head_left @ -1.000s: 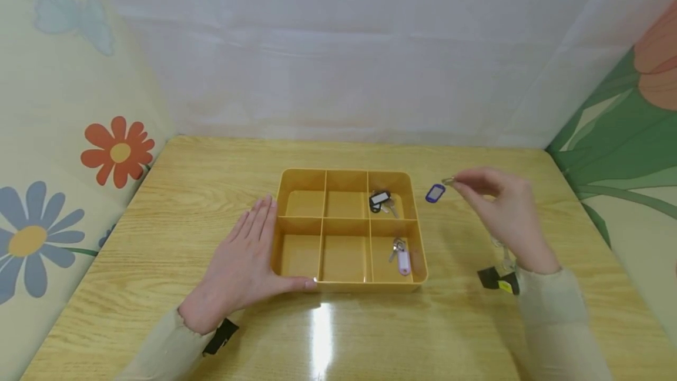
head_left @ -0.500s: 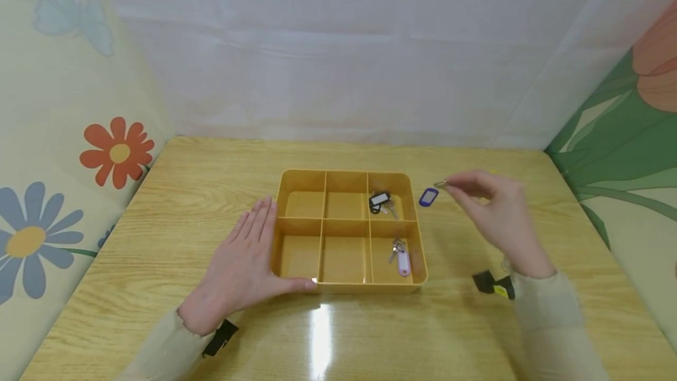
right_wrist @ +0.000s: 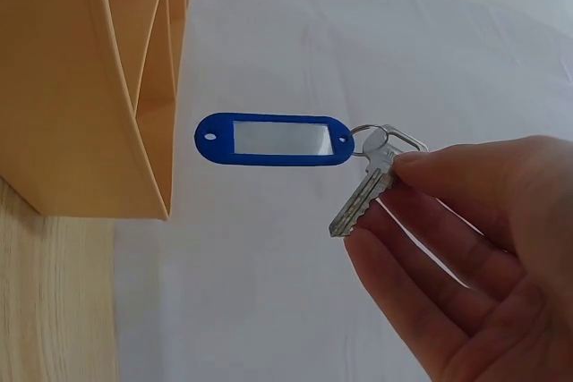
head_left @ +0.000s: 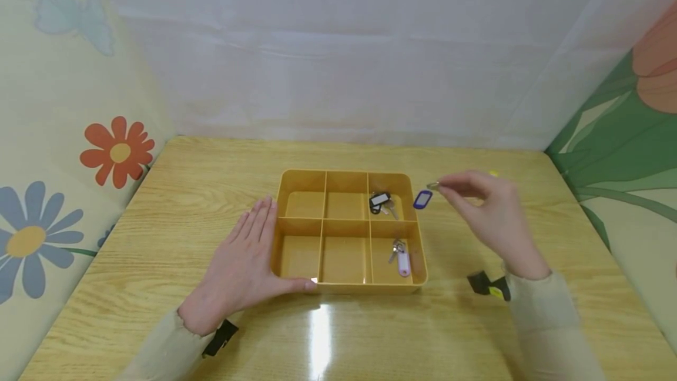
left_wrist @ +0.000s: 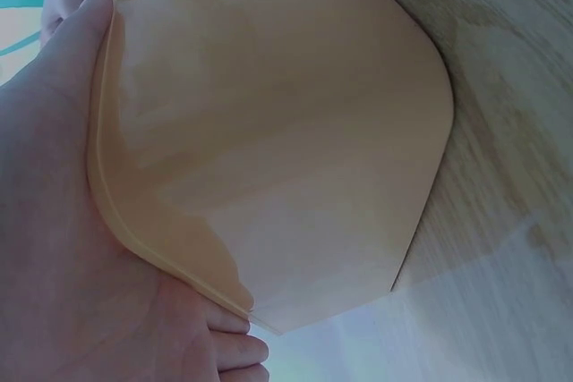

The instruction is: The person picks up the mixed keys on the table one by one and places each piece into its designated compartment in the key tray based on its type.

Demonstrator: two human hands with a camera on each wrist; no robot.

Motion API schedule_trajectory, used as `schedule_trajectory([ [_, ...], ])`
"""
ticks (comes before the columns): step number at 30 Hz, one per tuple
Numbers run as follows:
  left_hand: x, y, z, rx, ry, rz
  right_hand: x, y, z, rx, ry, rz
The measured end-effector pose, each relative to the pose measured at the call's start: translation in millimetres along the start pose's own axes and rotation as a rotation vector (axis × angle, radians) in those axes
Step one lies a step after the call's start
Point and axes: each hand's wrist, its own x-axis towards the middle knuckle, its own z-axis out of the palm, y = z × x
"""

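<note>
My right hand pinches a ring of keys between thumb and fingers, just right of the yellow six-compartment box. From the ring hangs a blue key tag with a white label, beside the back right compartment and outside it. My left hand lies with straight fingers along the box's left side, thumb on the front rim. A black key tag with keys lies in the back right compartment. In the front right one lies a pale purple key tag with keys.
The box stands on a wood-grain table, with a white cloth behind it and flower-printed panels at both sides. A small yellow thing shows partly behind my right hand.
My right hand has moved a little to the left with the keys, bringing the blue tag closer to the box's right edge. The left hand and box have stayed still.
</note>
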Motion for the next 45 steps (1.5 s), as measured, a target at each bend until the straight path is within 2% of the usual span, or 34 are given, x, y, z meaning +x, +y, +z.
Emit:
schedule_trajectory([
  [13,-0.4,-0.4,1.2,-0.002,-0.001,-0.003,3,-5,6.4,0.009,-0.014,-0.005],
  [22,-0.4,-0.6,1.2,-0.007,-0.009,-0.005,7,-7,11.4,0.041,-0.009,-0.046],
  [29,-0.3,-0.1,0.7,-0.002,-0.005,0.0,9,-10,15.7,0.073,-0.043,-0.029],
  [37,0.6,0.1,-0.1,0.009,-0.004,-0.001,12,-13,21.7,0.119,-0.06,-0.057],
  [45,1.1,0.2,-0.5,0.0,-0.02,-0.011,18,-17,27.8,0.109,-0.077,-0.088],
])
